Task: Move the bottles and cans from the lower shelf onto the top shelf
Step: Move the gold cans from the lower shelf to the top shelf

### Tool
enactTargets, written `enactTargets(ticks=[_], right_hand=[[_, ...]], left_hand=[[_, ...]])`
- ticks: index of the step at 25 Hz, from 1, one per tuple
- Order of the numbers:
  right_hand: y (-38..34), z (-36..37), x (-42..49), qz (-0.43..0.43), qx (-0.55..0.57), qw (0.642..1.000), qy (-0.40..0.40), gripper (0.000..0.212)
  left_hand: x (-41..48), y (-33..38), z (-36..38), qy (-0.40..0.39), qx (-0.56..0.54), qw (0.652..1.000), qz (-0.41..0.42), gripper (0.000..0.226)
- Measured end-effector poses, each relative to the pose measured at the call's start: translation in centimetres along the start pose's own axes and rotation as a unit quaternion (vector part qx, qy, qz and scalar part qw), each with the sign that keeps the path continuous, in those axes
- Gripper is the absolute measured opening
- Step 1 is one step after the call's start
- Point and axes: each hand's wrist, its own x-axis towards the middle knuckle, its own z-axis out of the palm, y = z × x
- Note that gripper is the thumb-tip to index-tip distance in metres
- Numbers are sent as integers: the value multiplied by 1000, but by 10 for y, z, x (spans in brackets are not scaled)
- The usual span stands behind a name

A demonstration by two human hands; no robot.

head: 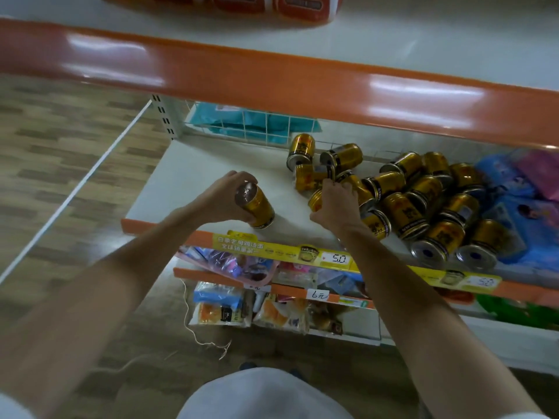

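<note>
The left hand (222,198) wraps its thumb and fingers round a gold can (257,207). The can is tilted, one flat end facing the camera and its long axis slanting down-right to the lower shelf (193,170). The right hand (335,204), palm down, curls its fingers over a second can (316,200). Just beyond those fingertips, the pile of cans (423,201) lies sideways.

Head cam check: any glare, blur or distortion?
Head view: glare streaks on the orange top-shelf edge; motion blur smears the floor; wide-angle bows the shelf lines; the can in the left hand is fairly sharp, its top catching a highlight.
</note>
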Motion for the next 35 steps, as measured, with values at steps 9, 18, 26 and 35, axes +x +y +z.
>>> enactTargets(ticks=[9,18,26,35], right_hand=[[-1,3,-12,-55,233,970,47,85],[0,17,-27,-84,275,954,83,71],[-1,17,-26,-63,267,959,71,81],[-1,-1,-14,-115,298,946,-61,78]], left_hand=[[-27,31,12,82,-152,985,28,78],[-29,26,14,73,-201,977,23,75],[-22,19,13,-2,-266,964,20,84],[-27,26,16,3,-299,954,7,78]])
